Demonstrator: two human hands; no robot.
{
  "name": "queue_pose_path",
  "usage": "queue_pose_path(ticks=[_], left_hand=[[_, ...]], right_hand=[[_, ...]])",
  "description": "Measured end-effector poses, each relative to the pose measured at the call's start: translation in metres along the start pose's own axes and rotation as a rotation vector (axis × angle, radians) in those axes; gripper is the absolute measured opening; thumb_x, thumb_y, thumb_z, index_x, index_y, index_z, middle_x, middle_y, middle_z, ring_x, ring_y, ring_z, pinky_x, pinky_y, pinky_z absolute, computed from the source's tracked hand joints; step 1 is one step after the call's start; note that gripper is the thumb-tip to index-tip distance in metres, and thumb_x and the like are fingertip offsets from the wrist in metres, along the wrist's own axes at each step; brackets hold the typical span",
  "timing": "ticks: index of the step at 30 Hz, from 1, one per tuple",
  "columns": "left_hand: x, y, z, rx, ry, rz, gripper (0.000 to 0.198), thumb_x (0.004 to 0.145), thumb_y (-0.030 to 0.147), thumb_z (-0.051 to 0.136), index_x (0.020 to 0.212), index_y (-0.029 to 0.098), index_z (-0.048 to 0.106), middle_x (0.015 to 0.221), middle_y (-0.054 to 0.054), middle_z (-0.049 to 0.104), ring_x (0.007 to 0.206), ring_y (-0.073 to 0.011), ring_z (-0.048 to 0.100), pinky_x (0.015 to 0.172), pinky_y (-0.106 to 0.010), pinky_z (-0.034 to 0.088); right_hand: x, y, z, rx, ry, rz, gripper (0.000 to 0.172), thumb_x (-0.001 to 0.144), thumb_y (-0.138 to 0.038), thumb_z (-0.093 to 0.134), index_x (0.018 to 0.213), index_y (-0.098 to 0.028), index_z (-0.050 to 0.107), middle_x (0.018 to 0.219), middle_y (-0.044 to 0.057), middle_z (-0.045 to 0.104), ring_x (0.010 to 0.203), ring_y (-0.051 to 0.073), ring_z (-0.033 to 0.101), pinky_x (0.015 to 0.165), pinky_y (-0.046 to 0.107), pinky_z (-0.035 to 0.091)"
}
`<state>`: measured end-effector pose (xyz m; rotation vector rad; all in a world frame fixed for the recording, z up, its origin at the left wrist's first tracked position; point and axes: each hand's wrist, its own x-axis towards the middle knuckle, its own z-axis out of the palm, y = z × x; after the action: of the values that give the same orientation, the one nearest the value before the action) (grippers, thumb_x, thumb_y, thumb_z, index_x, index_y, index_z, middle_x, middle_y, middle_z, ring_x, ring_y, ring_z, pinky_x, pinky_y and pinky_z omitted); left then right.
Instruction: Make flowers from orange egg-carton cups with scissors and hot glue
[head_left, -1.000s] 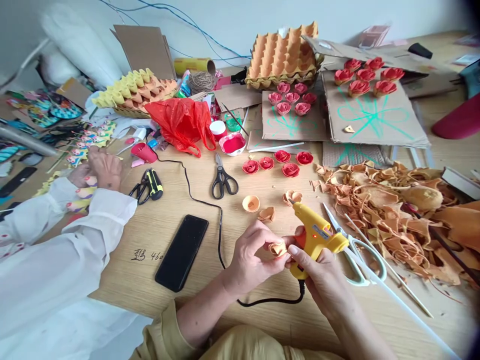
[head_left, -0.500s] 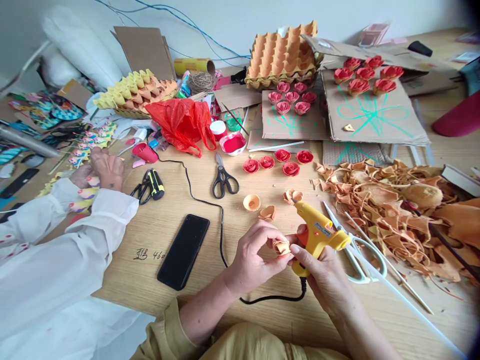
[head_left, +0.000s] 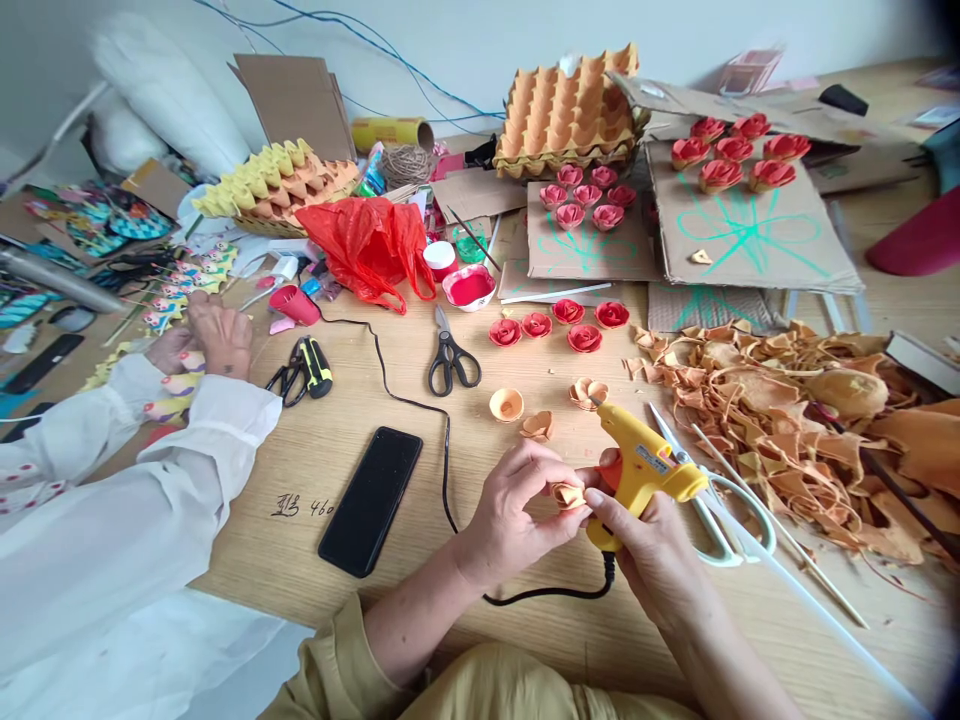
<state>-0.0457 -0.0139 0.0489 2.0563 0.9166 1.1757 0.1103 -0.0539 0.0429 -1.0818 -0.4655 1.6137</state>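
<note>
Between the thumb and fingers of my left hand (head_left: 517, 520) is a small orange paper flower bud (head_left: 568, 495), curled from egg-carton pulp. My right hand (head_left: 649, 540) is closed around a yellow hot glue gun (head_left: 637, 455), its nozzle pointing up and to the left. The right thumb and a fingertip also touch the bud's right side. A clear glue stick (head_left: 817, 590) runs out of the gun's rear towards the lower right. Just beyond my hands lie an unpainted cup (head_left: 507, 404) and petal pieces (head_left: 538, 426) of the same orange pulp.
Black scissors (head_left: 450, 360), a phone (head_left: 370, 500) and the gun's black cord (head_left: 447, 470) lie to the left. Pale-handled scissors (head_left: 731, 540) and pulp scraps (head_left: 750, 430) spread at right. Red paper roses (head_left: 585, 338) stand behind. A co-worker's hands (head_left: 217, 335) are at far left.
The view has shifted slightly, so everything sits a little further right. My hands keep nearly the same hold, with the bud turned slightly between the fingers.
</note>
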Motion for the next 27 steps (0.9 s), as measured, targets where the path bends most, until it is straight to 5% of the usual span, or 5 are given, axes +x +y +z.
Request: queue_pose_path(ticks=[27], left_hand=[[0.0009, 0.001, 0.0001, -0.073, -0.012, -0.058, 0.015, 0.085, 0.022, 0.073, 0.097, 0.02, 0.065, 0.091, -0.005, 0.064, 0.082, -0.0174, 0.062, 0.071, -0.031, 0.055]], right_hand=[[-0.0012, -0.0016, 0.0025, -0.007, 0.009, -0.012, 0.046, 0.07, -0.037, 0.09, 0.101, -0.026, 0.058, 0.085, 0.002, 0.072, 0.071, 0.019, 0.06, 0.068, 0.031, 0.047]])
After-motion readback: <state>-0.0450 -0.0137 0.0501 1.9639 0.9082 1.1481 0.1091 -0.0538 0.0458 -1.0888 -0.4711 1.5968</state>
